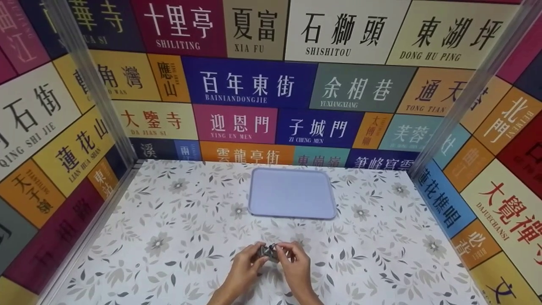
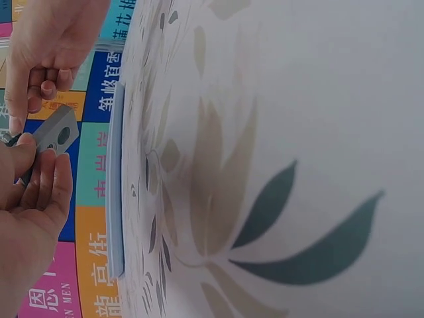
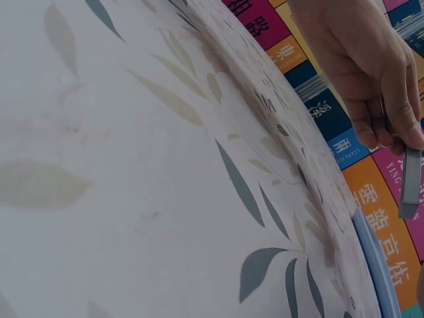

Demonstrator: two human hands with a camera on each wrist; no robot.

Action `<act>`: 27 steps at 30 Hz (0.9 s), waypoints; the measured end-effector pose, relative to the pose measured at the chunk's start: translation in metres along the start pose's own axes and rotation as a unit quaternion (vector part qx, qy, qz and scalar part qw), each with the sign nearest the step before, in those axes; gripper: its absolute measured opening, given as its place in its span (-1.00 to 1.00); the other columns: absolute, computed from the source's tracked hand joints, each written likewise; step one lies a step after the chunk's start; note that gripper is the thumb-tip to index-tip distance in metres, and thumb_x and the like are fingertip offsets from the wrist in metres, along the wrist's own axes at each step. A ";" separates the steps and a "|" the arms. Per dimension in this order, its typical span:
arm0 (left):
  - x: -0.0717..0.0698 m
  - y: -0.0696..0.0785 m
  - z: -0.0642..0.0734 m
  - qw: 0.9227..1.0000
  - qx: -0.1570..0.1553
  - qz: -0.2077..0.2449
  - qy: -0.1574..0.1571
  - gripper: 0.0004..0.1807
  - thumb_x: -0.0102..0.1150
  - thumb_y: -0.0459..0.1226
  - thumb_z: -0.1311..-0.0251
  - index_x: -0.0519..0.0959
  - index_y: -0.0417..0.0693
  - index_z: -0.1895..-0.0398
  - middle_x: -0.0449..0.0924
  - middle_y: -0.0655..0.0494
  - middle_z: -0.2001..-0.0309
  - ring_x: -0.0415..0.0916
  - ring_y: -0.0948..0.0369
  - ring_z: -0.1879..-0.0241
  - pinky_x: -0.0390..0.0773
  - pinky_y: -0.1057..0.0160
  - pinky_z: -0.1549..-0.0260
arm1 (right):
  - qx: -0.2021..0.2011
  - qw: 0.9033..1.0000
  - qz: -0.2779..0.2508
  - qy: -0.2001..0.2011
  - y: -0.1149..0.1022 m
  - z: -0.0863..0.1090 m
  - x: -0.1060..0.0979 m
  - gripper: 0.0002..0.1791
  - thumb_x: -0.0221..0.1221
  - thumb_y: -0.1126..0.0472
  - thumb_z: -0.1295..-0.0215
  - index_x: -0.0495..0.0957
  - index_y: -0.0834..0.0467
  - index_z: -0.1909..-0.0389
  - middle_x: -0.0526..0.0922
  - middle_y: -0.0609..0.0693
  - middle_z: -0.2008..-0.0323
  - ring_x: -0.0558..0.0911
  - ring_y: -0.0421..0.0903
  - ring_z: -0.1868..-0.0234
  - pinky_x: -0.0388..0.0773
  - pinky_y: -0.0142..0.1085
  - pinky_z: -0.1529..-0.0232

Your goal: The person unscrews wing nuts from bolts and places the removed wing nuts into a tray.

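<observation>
My left hand point(image 1: 244, 263) grips a small grey metal block point(image 2: 58, 132) above the table; a round hole shows in one face. In the right wrist view the block point(image 3: 410, 182) hangs from the left hand's point(image 3: 374, 73) thumb and fingers. My right hand point(image 1: 295, 262) is close beside it, thumb and forefinger pinching a small dark part point(image 1: 272, 246) at the block's top. In the left wrist view that dark part point(image 2: 10, 140) is mostly hidden by fingers, so its kind cannot be told.
A pale blue-lilac tray point(image 1: 292, 192) lies on the table beyond the hands. The table has a white cloth point(image 1: 190, 233) with grey leaves and flowers. Colourful panels with lettering point(image 1: 250, 82) stand around the back and sides, with clear corner posts point(image 1: 91, 80).
</observation>
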State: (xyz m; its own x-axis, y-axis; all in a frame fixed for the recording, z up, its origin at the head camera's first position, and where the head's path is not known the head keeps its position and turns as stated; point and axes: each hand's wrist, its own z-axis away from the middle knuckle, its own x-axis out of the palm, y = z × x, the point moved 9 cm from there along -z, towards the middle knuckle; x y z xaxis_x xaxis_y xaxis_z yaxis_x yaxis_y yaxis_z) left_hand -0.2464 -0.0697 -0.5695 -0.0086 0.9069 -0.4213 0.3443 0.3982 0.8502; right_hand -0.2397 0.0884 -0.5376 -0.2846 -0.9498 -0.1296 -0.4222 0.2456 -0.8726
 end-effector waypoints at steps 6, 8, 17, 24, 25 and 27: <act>0.000 0.000 0.000 1.000 0.005 0.001 0.000 -0.65 0.26 -0.23 -0.29 0.60 -0.22 -0.07 0.57 0.09 0.36 0.38 0.49 0.41 0.52 0.46 0.45 | -0.006 1.000 0.008 -0.004 -0.004 -0.001 0.000 -0.89 0.31 0.50 -0.18 0.70 0.25 0.35 0.57 0.03 0.52 0.41 -0.30 0.52 0.39 -0.44 0.55; 0.001 -0.001 0.000 1.000 0.001 0.001 -0.002 -0.64 0.25 -0.22 -0.29 0.60 -0.22 -0.08 0.57 0.10 0.35 0.38 0.49 0.41 0.53 0.46 0.44 | -0.008 1.000 0.005 -0.008 -0.005 -0.001 0.001 -0.89 0.29 0.50 -0.20 0.71 0.25 0.34 0.58 0.03 0.52 0.41 -0.31 0.51 0.40 -0.44 0.56; 0.000 0.002 -0.001 1.000 0.012 -0.003 0.004 -0.64 0.27 -0.23 -0.28 0.60 -0.28 -0.05 0.60 0.07 0.34 0.40 0.48 0.40 0.54 0.45 0.43 | -0.067 0.997 -0.014 -0.032 -0.014 -0.002 0.005 -0.84 0.33 0.52 -0.12 0.70 0.30 0.27 0.54 0.05 0.53 0.42 -0.21 0.51 0.39 -0.34 0.57; 0.002 0.001 -0.002 1.000 0.004 0.019 -0.008 -0.60 0.24 -0.24 -0.29 0.57 -0.33 -0.11 0.63 0.02 0.28 0.49 0.45 0.36 0.62 0.42 0.37 | -0.061 0.997 -0.019 -0.030 -0.015 -0.001 0.007 -0.79 0.38 0.51 -0.06 0.69 0.32 0.24 0.54 0.10 0.53 0.41 0.11 0.51 0.33 -0.11 0.55; 0.002 0.001 -0.002 1.000 0.003 0.019 -0.009 -0.60 0.25 -0.24 -0.29 0.57 -0.33 -0.11 0.63 0.02 0.29 0.48 0.45 0.36 0.62 0.43 0.37 | -0.060 0.998 -0.015 -0.029 -0.015 -0.001 0.007 -0.79 0.39 0.50 -0.06 0.69 0.31 0.25 0.54 0.10 0.53 0.40 0.13 0.51 0.33 -0.09 0.55; 0.002 0.000 -0.002 1.000 0.001 0.017 -0.010 -0.60 0.25 -0.24 -0.29 0.57 -0.32 -0.10 0.62 0.03 0.29 0.47 0.47 0.37 0.62 0.43 0.38 | -0.059 0.998 -0.007 -0.027 -0.015 -0.001 0.008 -0.78 0.40 0.50 -0.05 0.69 0.31 0.25 0.55 0.10 0.53 0.40 0.14 0.51 0.32 -0.09 0.56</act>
State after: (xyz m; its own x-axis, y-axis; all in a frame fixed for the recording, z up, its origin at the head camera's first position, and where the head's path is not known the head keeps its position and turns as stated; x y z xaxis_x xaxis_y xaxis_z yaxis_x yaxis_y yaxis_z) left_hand -0.2482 -0.0673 -0.5699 0.0208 0.9169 -0.3987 0.3457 0.3676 0.8634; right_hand -0.2366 0.0775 -0.5252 -0.2324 -0.9617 -0.1455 -0.5260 0.2501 -0.8129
